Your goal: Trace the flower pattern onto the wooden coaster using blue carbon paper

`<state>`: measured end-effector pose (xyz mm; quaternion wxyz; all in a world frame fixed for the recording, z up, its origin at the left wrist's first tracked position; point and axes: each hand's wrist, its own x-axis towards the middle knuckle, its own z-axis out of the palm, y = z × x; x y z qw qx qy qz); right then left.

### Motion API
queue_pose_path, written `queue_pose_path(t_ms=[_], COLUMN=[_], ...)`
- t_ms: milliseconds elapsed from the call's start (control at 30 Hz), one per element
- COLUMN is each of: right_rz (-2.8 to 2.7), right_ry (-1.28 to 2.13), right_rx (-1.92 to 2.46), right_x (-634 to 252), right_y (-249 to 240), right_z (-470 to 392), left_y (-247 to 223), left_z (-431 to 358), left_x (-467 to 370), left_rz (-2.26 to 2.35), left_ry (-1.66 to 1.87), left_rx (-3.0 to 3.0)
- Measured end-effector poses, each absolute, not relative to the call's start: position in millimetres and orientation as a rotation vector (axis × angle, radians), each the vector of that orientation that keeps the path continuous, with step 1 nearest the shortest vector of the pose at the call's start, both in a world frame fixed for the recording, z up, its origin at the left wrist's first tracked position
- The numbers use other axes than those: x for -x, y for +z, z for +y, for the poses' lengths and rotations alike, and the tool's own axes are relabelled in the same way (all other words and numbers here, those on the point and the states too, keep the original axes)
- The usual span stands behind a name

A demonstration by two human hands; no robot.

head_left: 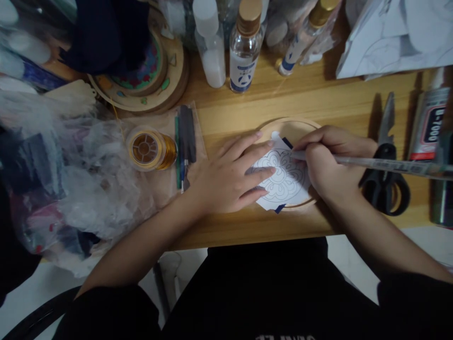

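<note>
A white paper [279, 186] printed with a flower pattern lies on a round wooden disc [283, 126]. Dark blue pieces [280, 208] show at the paper's edges. My left hand [237, 174] rests with fingers spread on the paper's left side, holding nothing. In my right hand [329, 163] is a slim pen [371, 163], its tip at the upper right part of the pattern and its long shaft pointing right. Whether the tip touches the paper I cannot tell.
Black-handled scissors [385, 177] and a glue tube [428, 125] lie to the right. Left are a spool of golden thread [152, 150], dark sticks [186, 134] and crumpled plastic bags [92, 189]. Bottles [244, 56] stand at the back, near stacked wooden rings [177, 80].
</note>
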<state>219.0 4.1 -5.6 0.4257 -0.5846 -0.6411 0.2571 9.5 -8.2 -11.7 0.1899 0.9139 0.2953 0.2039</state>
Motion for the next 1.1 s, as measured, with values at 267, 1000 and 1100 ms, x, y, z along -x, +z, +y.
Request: queue_pose_path(t_ms=[267,1000,1100], right_rz=[-1.607,-1.573,-1.585], right_ry=[0.645,0.641,0.655], right_rx=[1.442,1.476,1.473], right_x=[-218.5,-218.0,-218.2], right_y=[-4.0,-3.4,-3.2], right_z=[5.4,4.5,4.3], left_y=[-12.1,-10.0,-9.4], left_z=[-7.9,-7.2,-7.2], left_x=[-10.2,-9.8,-9.7], left_rz=[0.842,0.839,0.845], left_ry=[0.568,0.536,0.513], left_rx=[-2.595,-2.544,-2.542])
